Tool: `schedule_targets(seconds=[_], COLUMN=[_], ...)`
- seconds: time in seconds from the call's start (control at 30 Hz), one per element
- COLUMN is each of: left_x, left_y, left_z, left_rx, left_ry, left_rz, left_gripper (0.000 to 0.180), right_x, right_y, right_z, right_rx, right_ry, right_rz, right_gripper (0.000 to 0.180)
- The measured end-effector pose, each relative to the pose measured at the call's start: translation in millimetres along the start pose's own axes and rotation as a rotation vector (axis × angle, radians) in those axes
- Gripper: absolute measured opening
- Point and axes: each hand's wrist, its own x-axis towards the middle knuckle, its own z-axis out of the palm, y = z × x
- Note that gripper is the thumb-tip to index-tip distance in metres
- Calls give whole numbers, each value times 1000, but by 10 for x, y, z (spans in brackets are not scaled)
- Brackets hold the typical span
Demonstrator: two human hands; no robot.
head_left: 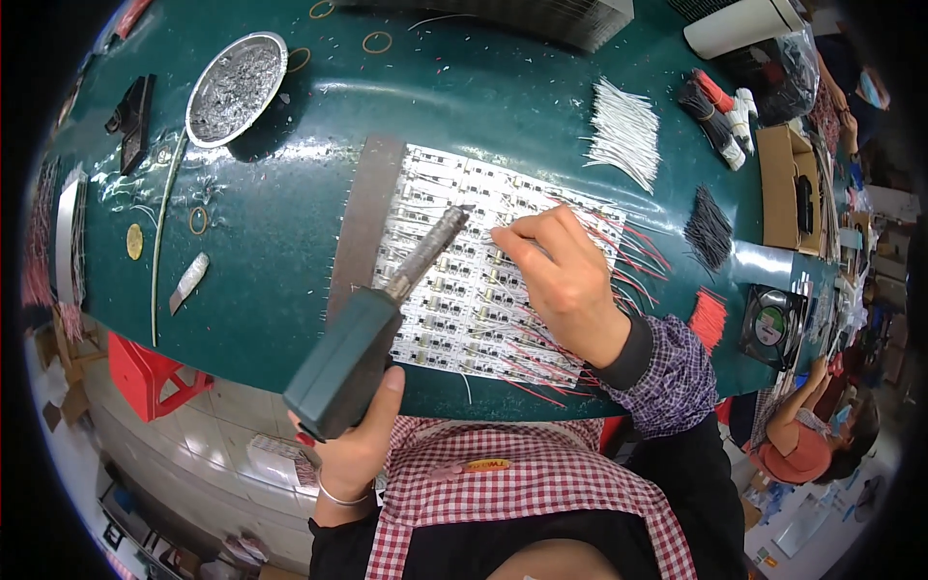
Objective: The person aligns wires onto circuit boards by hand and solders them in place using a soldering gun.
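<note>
While gripping soldering iron [372, 329] in left hand [358, 445], am pinching red wire [580, 220] with right hand [561, 275] over circuit boards [454, 290] lying mid green counter [271, 232]; iron tip hovering above boards.

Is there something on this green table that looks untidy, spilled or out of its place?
Yes, small things. Short wire clippings are scattered across the green table, and several rubber bands lie loose near the metal dish. The circuit board panel lies flat; nothing appears damaged.
</note>
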Motion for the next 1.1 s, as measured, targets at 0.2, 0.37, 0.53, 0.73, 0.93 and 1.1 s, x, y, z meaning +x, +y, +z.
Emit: schedule_targets(seconds=[0.2,0.37,0.53,0.73,0.93,1.1], left_x=[-17,22,59,72,-95,-93], left_y=[-10,-26,-61,30,-211,-244], left_z=[70,102,118,103,-4,-39], left_rx=[60,79,137,218,96,183], left_ry=[-53,-78,-115,-149,-81,-81], left_rz=[33,119,259,302,216,276], left_gripper=[21,17,14,13,26,28], right_x=[-32,-27,-7,-12,-20,-25], right_y=[11,6,4,5,-9,-8], right_z=[-5,-20,-22,-23,-21,-8], right_rx=[-47,-53,-59,-67,-90,-104], right_ry=[-42,-61,-58,-62,-64,-46], right_rz=[-16,-12,-22,-13,-9,-25], right_gripper=[36,36,34,32,31,32])
